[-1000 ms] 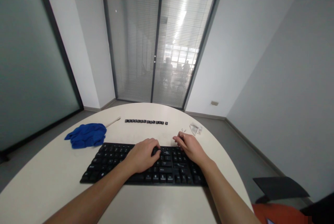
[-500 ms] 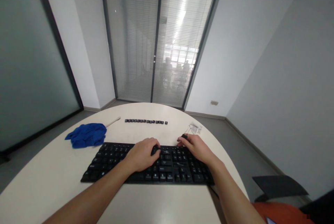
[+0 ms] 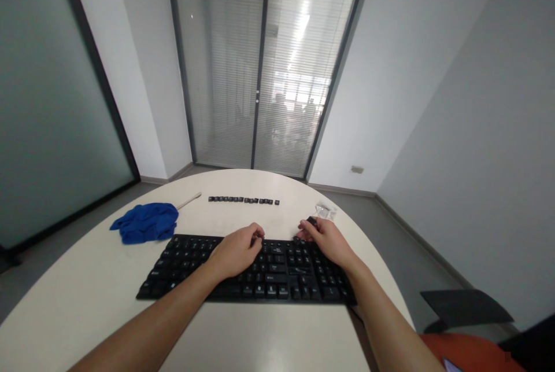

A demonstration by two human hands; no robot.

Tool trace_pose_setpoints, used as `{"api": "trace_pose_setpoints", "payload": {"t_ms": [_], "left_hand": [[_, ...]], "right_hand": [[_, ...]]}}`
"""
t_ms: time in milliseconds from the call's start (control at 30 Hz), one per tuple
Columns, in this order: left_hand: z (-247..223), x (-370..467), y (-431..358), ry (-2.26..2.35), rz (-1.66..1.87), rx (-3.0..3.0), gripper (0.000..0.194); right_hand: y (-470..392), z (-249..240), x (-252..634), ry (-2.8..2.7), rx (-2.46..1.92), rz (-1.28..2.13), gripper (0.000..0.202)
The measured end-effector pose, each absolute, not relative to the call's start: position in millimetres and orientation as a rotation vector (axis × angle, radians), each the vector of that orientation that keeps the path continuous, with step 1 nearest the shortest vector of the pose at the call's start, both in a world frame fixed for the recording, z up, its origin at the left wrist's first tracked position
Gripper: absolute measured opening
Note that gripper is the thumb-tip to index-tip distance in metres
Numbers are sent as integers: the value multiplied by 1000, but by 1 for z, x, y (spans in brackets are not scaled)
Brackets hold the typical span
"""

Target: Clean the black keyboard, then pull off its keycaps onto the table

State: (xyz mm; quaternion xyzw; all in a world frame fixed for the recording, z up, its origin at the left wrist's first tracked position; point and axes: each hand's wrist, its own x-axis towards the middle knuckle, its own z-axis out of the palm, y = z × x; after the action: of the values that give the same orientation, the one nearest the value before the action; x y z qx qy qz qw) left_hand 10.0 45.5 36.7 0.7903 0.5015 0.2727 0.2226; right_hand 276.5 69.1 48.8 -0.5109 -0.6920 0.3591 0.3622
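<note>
A black full-size keyboard lies on the round table under both hands. My left hand rests over its upper middle with fingers curled and thumb drawn in; what is between the fingertips, if anything, is hidden. Over the upper right keys, my right hand is closed on a small black-handled keycap puller, with thin wire showing beyond it. A small dark piece shows under the right fingertips, too small to make out. Behind the keyboard, several black keycaps stand in a row.
A crumpled blue cloth lies at the left of the white table, with a pale thin stick-like tool beside it. A small clear plastic bag lies past my right hand. A dark chair stands at the right.
My left hand has shifted slightly away from me, with its fingers curled further in. The right hand has moved a little to the right and turned, still holding the puller.
</note>
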Motion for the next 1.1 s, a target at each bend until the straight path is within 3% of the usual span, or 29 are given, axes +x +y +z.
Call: {"api": "trace_pose_setpoints", "payload": {"t_ms": [333, 533, 833, 1100], "left_hand": [[37, 11, 44, 1187, 902, 2042, 40], [35, 10, 51, 1008, 983, 1948, 18], [35, 10, 55, 883, 977, 1750, 30], [40, 10, 53, 810, 916, 1718, 28]], "right_hand": [[47, 56, 223, -1731, -1216, 824, 36], [37, 54, 205, -1814, -1159, 771, 33], [41, 49, 207, -1834, -1084, 824, 32], [38, 53, 205, -1863, -1066, 876, 34]]}}
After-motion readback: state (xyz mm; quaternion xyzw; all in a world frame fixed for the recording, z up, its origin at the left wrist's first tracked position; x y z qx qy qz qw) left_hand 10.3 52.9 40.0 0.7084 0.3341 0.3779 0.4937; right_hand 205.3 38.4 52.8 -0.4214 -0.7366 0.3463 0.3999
